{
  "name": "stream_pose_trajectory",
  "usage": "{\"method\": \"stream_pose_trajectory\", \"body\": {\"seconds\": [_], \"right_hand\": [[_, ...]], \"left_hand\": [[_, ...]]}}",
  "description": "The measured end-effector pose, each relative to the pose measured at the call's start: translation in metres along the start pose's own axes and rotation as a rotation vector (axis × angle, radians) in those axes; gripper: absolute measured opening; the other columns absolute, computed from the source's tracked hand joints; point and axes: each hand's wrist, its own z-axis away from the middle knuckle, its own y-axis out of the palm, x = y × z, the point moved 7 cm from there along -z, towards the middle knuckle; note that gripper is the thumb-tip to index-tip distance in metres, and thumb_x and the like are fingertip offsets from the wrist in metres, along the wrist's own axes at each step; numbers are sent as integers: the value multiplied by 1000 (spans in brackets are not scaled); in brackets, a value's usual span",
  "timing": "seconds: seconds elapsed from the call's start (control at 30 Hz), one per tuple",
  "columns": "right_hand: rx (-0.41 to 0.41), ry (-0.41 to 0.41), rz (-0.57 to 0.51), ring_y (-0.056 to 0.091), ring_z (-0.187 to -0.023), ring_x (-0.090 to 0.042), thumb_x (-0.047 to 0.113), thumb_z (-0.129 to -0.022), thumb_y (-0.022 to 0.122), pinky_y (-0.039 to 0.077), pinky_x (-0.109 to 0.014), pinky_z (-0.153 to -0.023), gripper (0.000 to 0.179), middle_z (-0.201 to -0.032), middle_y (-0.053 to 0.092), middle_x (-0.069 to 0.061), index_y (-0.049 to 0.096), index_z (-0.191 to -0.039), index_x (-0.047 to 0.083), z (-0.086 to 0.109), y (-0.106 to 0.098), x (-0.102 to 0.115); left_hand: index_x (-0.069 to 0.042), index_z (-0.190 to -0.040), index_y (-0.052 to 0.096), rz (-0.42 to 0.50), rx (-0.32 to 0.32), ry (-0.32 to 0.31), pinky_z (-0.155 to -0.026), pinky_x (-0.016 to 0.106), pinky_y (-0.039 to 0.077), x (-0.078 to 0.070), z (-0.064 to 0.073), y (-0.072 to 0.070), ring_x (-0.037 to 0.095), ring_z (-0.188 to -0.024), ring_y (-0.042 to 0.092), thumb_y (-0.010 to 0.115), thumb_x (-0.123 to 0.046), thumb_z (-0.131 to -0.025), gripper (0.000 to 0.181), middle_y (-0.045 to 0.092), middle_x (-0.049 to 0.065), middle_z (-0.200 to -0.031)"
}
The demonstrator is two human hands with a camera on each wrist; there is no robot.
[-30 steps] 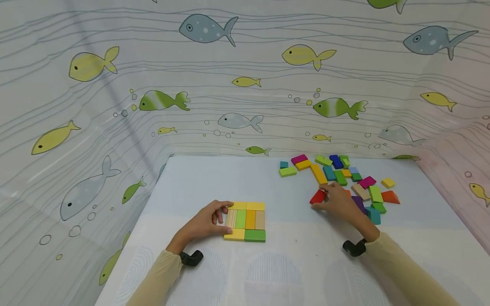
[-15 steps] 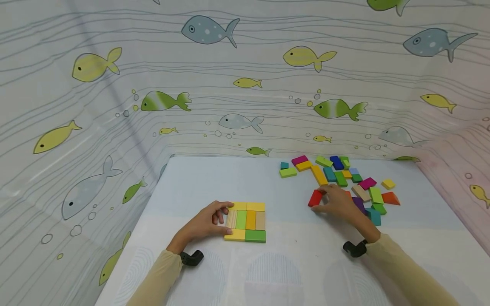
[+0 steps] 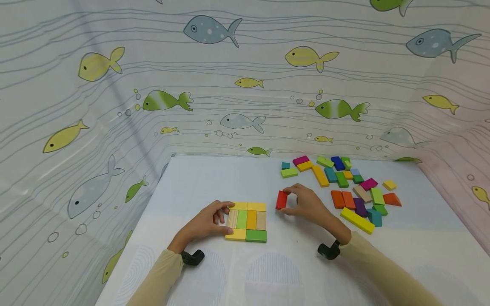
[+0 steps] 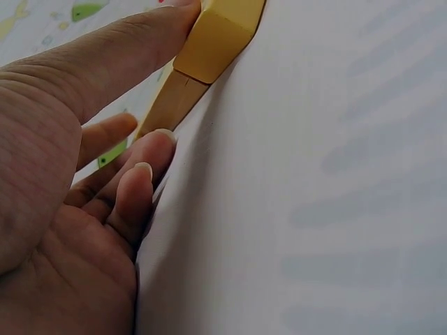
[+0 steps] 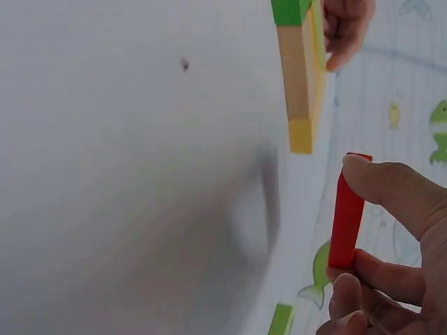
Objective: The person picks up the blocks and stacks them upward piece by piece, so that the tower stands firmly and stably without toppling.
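A flat square of wooden blocks lies on the table, with yellow, light green, orange, green and bare-wood pieces side by side. My left hand holds its left side, thumb on the lower yellow block and index finger at the upper yellow one; the other fingers curl beside it. To the right of the square, my right hand pinches a red block between thumb and fingers. The right wrist view shows this block raised off the table, its narrow side facing the camera.
Several loose coloured blocks are scattered at the back right, among them an orange-red block, a purple block and a long yellow block. A fish-patterned sheet rises behind the white table.
My right hand has turned the red block and carried it left, out of the pile toward the square. The long yellow block has come into sight. My left hand stays in place.
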Motion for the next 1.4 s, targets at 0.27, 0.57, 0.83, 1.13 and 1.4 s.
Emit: {"method": "stream_pose_trajectory", "body": {"seconds": [0.27, 0.57, 0.83, 1.13, 1.4], "right_hand": [[67, -99, 9, 63, -105, -24, 40, -76, 92, 57, -37, -86, 64, -119, 67, -5, 70, -129, 12, -7, 34, 55], [115, -220, 16, 62, -101, -17, 46, -78, 90, 55, -33, -87, 64, -119, 66, -2, 71, -129, 11, -13, 67, 91], [113, -237, 23, 60, -100, -15, 46, -79, 89, 54, -32, -87, 63, -120, 65, -1, 71, -129, 11, -15, 83, 102], [106, -202, 10, 61, -102, -17, 52, -83, 84, 54, -34, -87, 69, -122, 63, -4, 66, -137, 14, -14, 75, 91], [27, -97, -72, 54, -76, -16, 32, -92, 80, 51, -27, -67, 48, -117, 67, -9, 68, -133, 11, -5, 14, 7]], "left_hand": [[-14, -148, 52, 10, -4, -4, -76, 26, 44, 0, 0, -1, 21, -86, 52, 90, -33, -82, 78, 56, 4, -116], [-18, -149, 51, 0, 6, -19, -76, 26, 45, 0, 0, -1, 19, -87, 53, 89, -38, -82, 80, 55, 0, -117], [-21, -148, 51, 5, 13, -12, -76, 26, 45, 2, -1, 0, 18, -87, 54, 89, -40, -81, 80, 55, -1, -117], [-20, -149, 51, 0, 12, -8, -76, 26, 46, 3, -2, 0, 18, -87, 55, 89, -40, -81, 80, 55, -2, -116], [-17, -149, 51, 12, 6, 8, -76, 27, 45, 1, -1, 0, 18, -87, 53, 89, -38, -82, 80, 55, 0, -117]]}}
